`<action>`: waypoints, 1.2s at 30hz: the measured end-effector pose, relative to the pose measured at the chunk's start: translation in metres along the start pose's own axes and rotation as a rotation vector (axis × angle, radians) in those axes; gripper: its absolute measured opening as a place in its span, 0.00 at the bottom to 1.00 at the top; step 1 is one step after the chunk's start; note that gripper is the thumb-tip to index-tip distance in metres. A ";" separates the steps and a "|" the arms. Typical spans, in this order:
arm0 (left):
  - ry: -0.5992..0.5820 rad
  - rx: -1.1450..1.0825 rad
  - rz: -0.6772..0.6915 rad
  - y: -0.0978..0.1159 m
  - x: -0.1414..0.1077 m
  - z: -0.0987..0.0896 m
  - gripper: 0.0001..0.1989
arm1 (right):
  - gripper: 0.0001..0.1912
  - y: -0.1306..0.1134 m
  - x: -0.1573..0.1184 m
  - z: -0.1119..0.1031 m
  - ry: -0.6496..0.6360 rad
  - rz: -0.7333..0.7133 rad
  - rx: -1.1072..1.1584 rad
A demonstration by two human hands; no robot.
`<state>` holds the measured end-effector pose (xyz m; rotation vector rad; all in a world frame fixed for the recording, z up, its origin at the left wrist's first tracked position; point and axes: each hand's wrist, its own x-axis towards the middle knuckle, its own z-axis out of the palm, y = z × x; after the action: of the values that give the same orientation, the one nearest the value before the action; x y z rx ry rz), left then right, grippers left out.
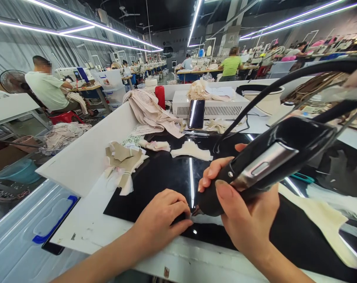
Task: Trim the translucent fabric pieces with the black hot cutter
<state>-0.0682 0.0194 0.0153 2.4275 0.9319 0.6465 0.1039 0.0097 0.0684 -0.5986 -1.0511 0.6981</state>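
Note:
My right hand (246, 220) is wrapped round a thick black corded hand tool (264, 157) with a silver panel and button. The tool slants down to the left, and its narrow metal tip (196, 211) points at the glossy black board (166, 177). My left hand (163, 212) rests on the board's near edge, fingers curled and thumb drawn in, right by that tip. A thin whitish strip (209, 219) lies under the tool; whether my left fingertips grip it is hidden. Beyond lies a cream fabric piece (192, 150).
Tan fabric scraps (122, 157) lie left on the board. A phone (196, 114) leans against a white vented box (216, 105). A cream cut piece (317, 220) lies to the right. The tool's black cable (273, 84) arcs overhead. People work at sewing machines behind.

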 end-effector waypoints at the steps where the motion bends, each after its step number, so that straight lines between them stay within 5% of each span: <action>1: 0.000 -0.001 0.002 0.000 -0.001 -0.001 0.08 | 0.20 0.000 0.000 0.000 0.000 0.003 0.001; 7: 0.039 0.057 0.029 0.001 -0.007 -0.006 0.09 | 0.20 0.002 -0.001 0.000 -0.004 0.002 0.008; 16: 0.185 0.351 0.304 0.000 -0.021 -0.005 0.08 | 0.20 0.000 -0.001 0.001 -0.008 0.020 0.035; 36: 0.182 0.366 0.298 -0.001 -0.021 0.001 0.10 | 0.22 0.001 0.000 0.001 -0.008 0.020 -0.012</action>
<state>-0.0820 0.0049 0.0090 2.9090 0.8212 0.8796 0.1026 0.0105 0.0681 -0.6181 -1.0587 0.7120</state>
